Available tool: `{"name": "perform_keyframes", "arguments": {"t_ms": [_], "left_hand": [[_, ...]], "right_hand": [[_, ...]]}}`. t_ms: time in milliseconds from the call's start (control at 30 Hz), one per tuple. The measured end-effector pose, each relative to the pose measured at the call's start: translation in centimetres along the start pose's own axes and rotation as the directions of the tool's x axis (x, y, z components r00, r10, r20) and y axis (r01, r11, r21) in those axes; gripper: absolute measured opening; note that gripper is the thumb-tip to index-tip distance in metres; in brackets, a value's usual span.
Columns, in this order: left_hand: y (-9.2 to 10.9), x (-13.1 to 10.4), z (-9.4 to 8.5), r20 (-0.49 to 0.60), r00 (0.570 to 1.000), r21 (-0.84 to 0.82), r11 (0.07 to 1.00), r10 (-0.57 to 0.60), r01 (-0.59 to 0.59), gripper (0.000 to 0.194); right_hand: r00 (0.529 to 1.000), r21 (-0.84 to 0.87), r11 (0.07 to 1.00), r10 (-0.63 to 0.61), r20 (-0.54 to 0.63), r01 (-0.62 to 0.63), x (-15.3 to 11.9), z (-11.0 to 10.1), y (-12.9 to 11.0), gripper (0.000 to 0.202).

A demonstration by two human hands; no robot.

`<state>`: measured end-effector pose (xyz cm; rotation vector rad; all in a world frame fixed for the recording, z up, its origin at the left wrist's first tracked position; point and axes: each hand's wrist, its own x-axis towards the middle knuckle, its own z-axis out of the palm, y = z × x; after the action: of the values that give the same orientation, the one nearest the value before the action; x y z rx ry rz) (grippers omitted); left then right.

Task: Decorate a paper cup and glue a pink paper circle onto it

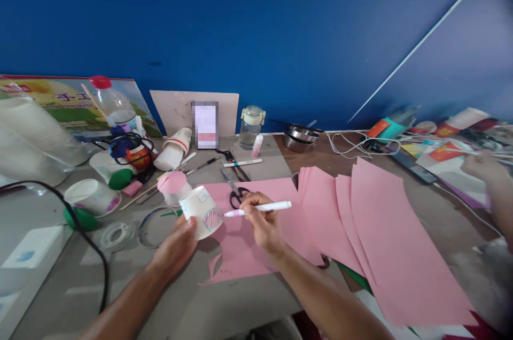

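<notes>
Left hand [182, 241] up front, fingers grasping cup [202, 206] above the counter [224, 308]; inside hidden. Cup tilted, long axis slanting upper left to lower right. Right hand [264, 222], fingers pinching marker [280, 206]: long axis nearly level, tip pointing left at the cup's pink patch, can't tell if touching. Pink paper [288, 193] below. Scissors [234, 201] just beyond right hand. Pink-topped cup [176, 195] behind held one, contents hidden. Farther back: bottle [249, 131], stacked bowls [298, 142].
</notes>
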<state>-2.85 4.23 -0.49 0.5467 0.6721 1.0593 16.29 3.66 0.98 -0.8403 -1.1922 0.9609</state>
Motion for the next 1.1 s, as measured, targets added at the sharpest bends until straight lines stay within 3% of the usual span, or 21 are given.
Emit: {"name": "perform_keyframes", "arguments": {"t_ms": [133,267,467,733,967,1100], "left_hand": [[-0.1,-0.1,0.2,0.007,1.000,0.037,0.999,0.006,-0.007,0.009],[-0.5,0.1,-0.1,0.009,1.000,0.005,1.000,0.028,-0.028,0.026],[-1.0,0.3,-0.7,0.018,1.000,-0.015,1.000,0.024,-0.024,0.032],[-1.1,0.4,-0.9,0.048,0.998,-0.013,0.999,0.029,-0.029,0.056],[-1.0,0.3,-0.8,0.033,0.999,-0.013,0.999,0.032,-0.032,0.054],[-0.7,0.1,-0.1,0.024,0.999,0.008,0.999,0.047,-0.047,0.042]], "right_hand": [[0.999,-0.043,0.999,-0.030,0.038,0.032,-0.2,0.0,-0.3,0.019],[0.987,-0.117,0.986,-0.104,0.121,0.119,-0.4,0.3,-0.8,0.015],[0.991,-0.130,0.984,-0.118,0.062,0.125,-0.3,0.4,-0.9,0.016],[0.996,-0.143,0.986,-0.078,0.050,0.084,-0.3,0.5,-1.0,0.017],[0.984,-0.130,0.978,-0.153,0.088,0.164,-0.3,0.6,-0.8,0.012],[0.984,-0.167,0.972,-0.148,0.104,0.164,-0.2,0.6,-0.9,0.013]]}}
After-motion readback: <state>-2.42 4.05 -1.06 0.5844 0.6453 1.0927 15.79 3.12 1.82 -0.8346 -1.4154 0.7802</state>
